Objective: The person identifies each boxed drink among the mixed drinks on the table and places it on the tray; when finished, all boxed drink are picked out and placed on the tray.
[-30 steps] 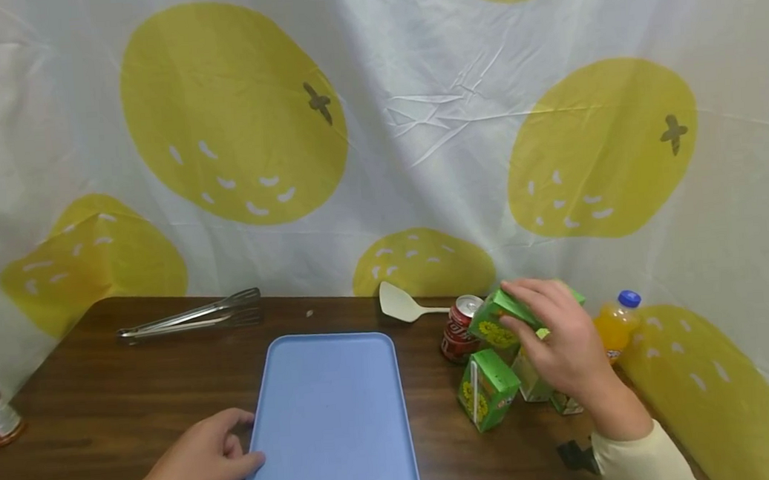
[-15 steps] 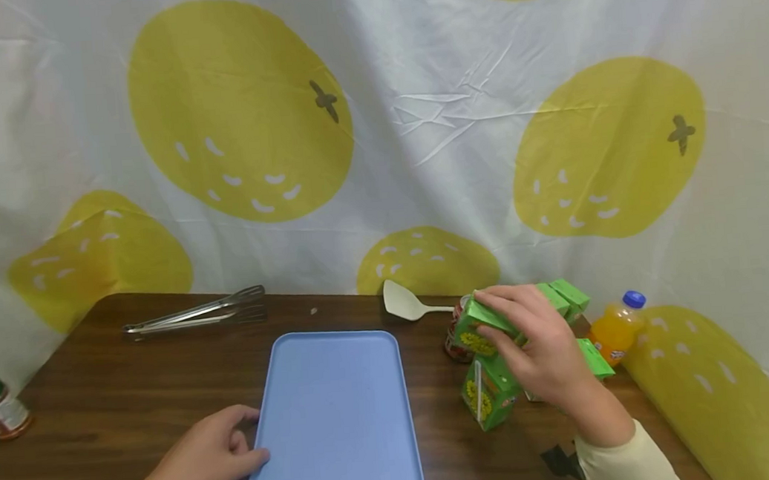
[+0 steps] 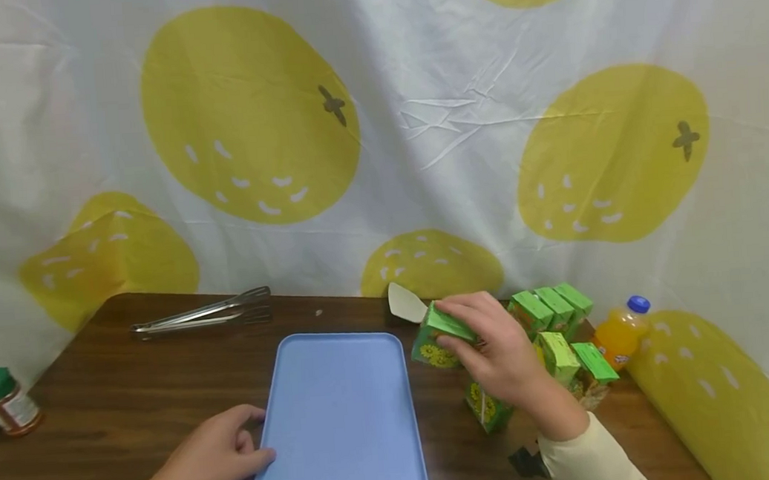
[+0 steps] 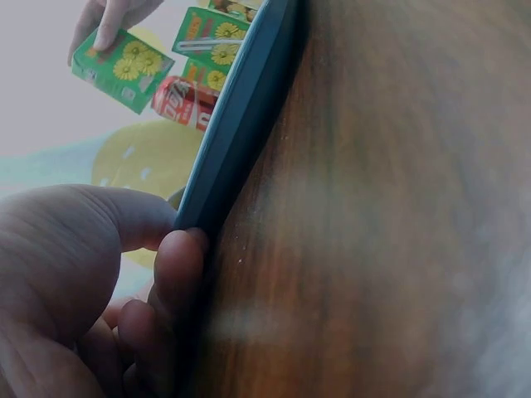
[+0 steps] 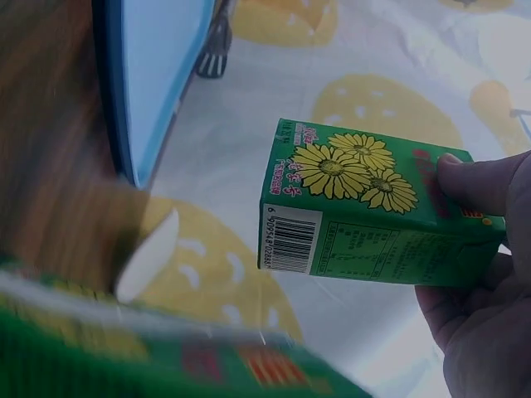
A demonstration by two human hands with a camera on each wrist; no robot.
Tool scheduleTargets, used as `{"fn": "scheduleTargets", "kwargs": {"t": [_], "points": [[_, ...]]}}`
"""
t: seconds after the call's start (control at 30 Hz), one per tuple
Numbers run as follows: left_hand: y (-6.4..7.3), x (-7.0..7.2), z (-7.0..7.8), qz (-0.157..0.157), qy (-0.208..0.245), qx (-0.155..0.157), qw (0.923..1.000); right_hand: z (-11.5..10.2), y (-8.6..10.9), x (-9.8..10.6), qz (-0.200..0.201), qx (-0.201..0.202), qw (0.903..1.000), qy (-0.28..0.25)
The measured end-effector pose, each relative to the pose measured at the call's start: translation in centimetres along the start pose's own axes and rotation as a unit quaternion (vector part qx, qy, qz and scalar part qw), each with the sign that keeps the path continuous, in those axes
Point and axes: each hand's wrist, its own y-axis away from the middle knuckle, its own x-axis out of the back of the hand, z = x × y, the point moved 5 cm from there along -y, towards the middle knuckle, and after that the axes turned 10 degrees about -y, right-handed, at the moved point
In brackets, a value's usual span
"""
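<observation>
My right hand [image 3: 496, 355] grips a green juice box [image 3: 434, 344] by its upper end, clear of the table, just past the tray's right edge. In the right wrist view the box [image 5: 348, 178] shows yellow flowers and a barcode, with the thumb across one face. My left hand [image 3: 205, 458] pinches the left rim of a blue tray [image 3: 336, 414] between thumb and finger; the left wrist view shows the fingertips at the edge. Another juice box [image 3: 486, 408] with a straw stands below the right hand, partly hidden by it.
Several green juice boxes [image 3: 553, 310] stand at the right, beside an orange drink bottle [image 3: 622, 335]. A cola can [image 4: 184, 101] is hidden behind the hand in the head view. A spatula [image 3: 405, 303] and tongs [image 3: 202, 314] lie at the back; a spice jar [image 3: 7, 400] stands left.
My right hand has carried the juice box leftward from the group of boxes toward the tray. The left hand stays at the tray's rim. The view has shifted slightly.
</observation>
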Motion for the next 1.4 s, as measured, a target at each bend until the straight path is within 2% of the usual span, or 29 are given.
{"fn": "scheduleTargets", "kwargs": {"t": [0.1,0.2,0.47,0.57,0.77,0.87,1.4], "points": [[0.0,0.0,0.0,-0.002,-0.001,0.004,1.0,0.3,-0.1,-1.2,-0.005,-0.015,0.9997,-0.016],[0.0,0.0,-0.1,-0.002,-0.004,0.013,0.9999,0.6,-0.2,-2.3,-0.008,-0.016,0.9994,-0.028],[0.0,-0.1,0.1,0.001,0.001,0.014,0.9999,1.2,-0.9,-5.1,-0.025,-0.024,0.9986,-0.04],[0.0,0.0,0.1,0.004,-0.001,0.016,0.9999,1.5,-1.1,-6.3,-0.037,-0.043,0.997,-0.052],[-0.2,0.1,0.3,0.009,-0.008,0.006,0.9999,2.4,-1.4,-8.5,-0.054,-0.105,0.9895,-0.084],[-0.2,0.0,0.4,0.008,-0.007,0.009,0.9999,2.6,-1.8,-9.6,-0.066,-0.12,0.9866,-0.088],[0.1,0.0,-0.1,-0.005,0.001,0.039,0.9992,3.4,-5.6,-15.7,-0.14,-0.112,0.9793,-0.094]]}}
